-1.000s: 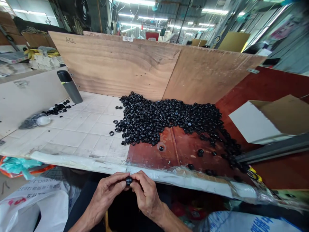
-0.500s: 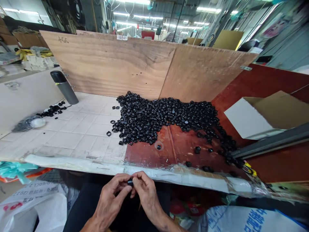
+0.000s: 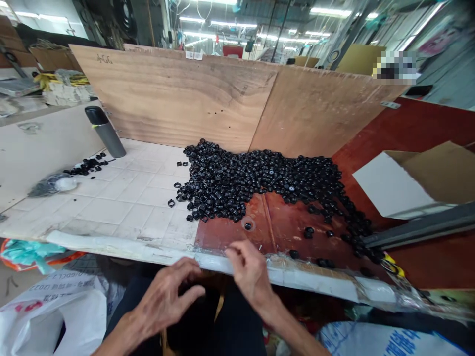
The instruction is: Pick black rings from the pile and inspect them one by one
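Note:
My left hand [image 3: 172, 291] is over my lap, just in front of the table edge. Its thumb stands apart from the bent fingers, and no part shows between them. My right hand [image 3: 249, 269] hovers above the padded table edge, fingers loosely bent and nothing visible in them. Beyond it, a small black part [image 3: 248, 226] lies by a clear round mark on the red board. A large pile of small black ring-shaped parts [image 3: 230, 183] spreads across the table, farther from me than both hands.
A dark bottle [image 3: 107, 133] leans at the left, near a plastic bag [image 3: 52, 185] and loose black pieces [image 3: 87, 167]. Wooden boards [image 3: 178, 99] wall the back. At the right are an open carton [image 3: 399, 185], a grey metal bar [image 3: 426, 225] and yellow-handled scissors [image 3: 393, 266].
My hands have parted; both were holding a small black part, which no longer shows. My right hand has moved up and right toward the table, while the left has opened over my lap.

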### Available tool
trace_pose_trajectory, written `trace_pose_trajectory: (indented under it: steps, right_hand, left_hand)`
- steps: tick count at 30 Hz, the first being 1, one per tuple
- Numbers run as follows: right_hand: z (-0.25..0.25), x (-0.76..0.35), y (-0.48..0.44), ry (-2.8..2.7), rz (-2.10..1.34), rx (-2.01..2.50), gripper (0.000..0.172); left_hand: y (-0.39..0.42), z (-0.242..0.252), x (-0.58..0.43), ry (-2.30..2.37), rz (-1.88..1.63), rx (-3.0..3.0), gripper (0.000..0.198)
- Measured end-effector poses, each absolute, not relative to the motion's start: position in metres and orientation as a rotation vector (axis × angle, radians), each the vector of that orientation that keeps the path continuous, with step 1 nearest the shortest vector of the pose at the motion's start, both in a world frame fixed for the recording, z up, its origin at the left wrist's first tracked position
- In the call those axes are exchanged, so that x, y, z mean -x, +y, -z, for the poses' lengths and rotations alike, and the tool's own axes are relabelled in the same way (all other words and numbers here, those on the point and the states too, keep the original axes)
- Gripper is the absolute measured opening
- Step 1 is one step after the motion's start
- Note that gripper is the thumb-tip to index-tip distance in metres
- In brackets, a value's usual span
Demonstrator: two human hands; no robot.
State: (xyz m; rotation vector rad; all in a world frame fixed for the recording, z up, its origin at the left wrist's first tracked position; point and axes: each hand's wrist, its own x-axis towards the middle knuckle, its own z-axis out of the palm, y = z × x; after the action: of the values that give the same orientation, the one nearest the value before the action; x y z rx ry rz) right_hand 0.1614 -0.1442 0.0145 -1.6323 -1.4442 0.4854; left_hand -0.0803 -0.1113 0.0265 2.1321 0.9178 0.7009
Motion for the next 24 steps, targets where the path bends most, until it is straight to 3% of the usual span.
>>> trace_pose_trajectory:
  steps: [3,8,10,13,16,18,24]
  right_hand:
    - [-0.005,-0.212,-0.114,-1.468,-0.109,1.750,0.027]
    - [0.022,-0.237,-0.088,-1.669,-0.132,1.737,0.025]
    - [0.022,-0.227,-0.087,-1.649,-0.165,1.701,0.022]
    - [0.010,-0.202,-0.083,-1.568,-0.410,1.599,0.017]
    - [-0.007,-0.172,-0.072,-1.391,-0.927,1.430,0.023]
    - [-0.014,-0.153,-0.061,-1.283,-1.181,1.290,0.027]
    - [-0.006,-0.119,-0.036,-1.182,-1.256,1.180,0.027]
  left_hand:
    - [-0.068,-0.034,0.077,1.275,-0.838,-2.078,0.015]
    - [0.000,-0.014,0.062,1.461,-0.943,-2.136,0.029]
    - [0.012,-0.007,0.060,1.412,-0.877,-2.218,0.020]
    - [0.012,-0.003,0.060,1.397,-0.846,-2.178,0.008]
    - [0.002,-0.004,0.056,1.410,-0.921,-1.803,0.003]
    - [-0.005,-0.004,0.052,1.333,-0.951,-1.486,0.012]
    - [-0.018,-0.008,0.048,1.054,-0.956,-1.082,0.028]
